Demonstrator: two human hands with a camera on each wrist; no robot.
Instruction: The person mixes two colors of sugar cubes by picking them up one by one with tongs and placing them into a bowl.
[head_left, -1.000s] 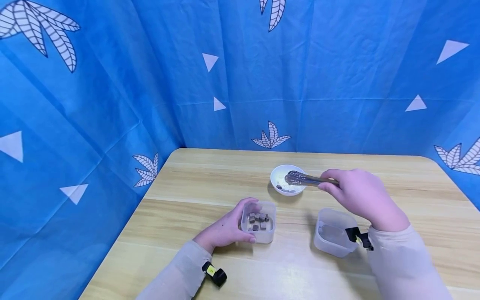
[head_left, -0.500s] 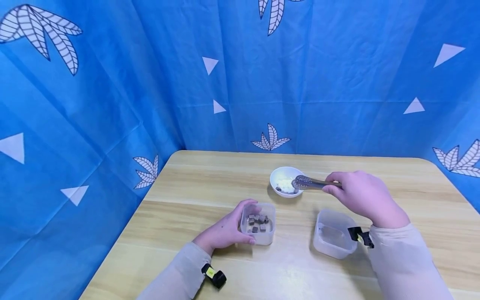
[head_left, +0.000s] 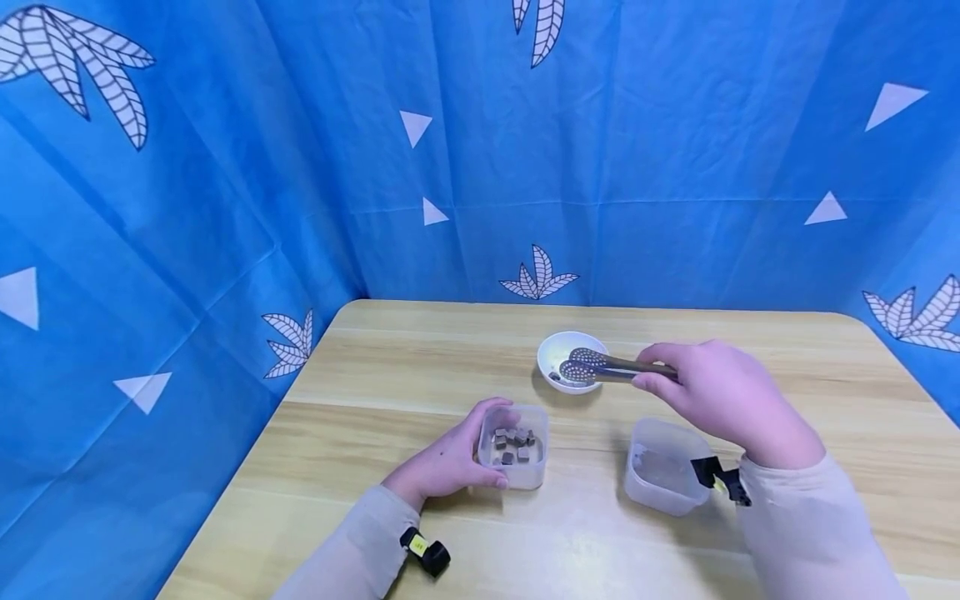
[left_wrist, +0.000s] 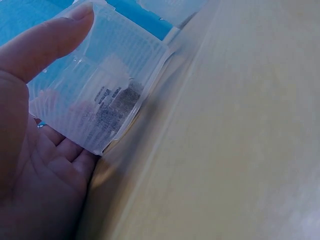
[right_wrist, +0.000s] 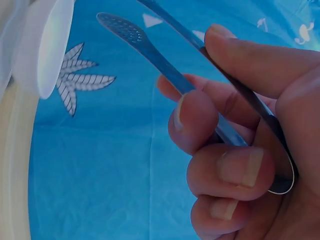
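Observation:
My right hand (head_left: pixel 716 396) holds metal tongs (head_left: pixel 576 372) by their arms, thumb on one side and fingers round the other. The perforated tips stand apart over the white bowl (head_left: pixel 558 340), which has several small dark pieces in its bottom. In the right wrist view nothing shows between the tong arms. My left hand (head_left: pixel 448 458) grips a clear plastic container (head_left: pixel 527 478) on the table, thumb at the near side and fingers round the far side. Several grey-brown cubes (head_left: pixel 523 455) lie inside it, also visible through its wall in the left wrist view.
A second clear plastic container (head_left: pixel 663 500) stands on the right, beneath my right forearm. The wooden table (head_left: pixel 405 350) ends at the back against a blue patterned cloth (head_left: pixel 675 167). A camera is strapped to each wrist.
The tongs' tips were close together over the bowl, then shifted right toward its rim. They are now back over the bowl and spread apart. My left hand and its container stay put.

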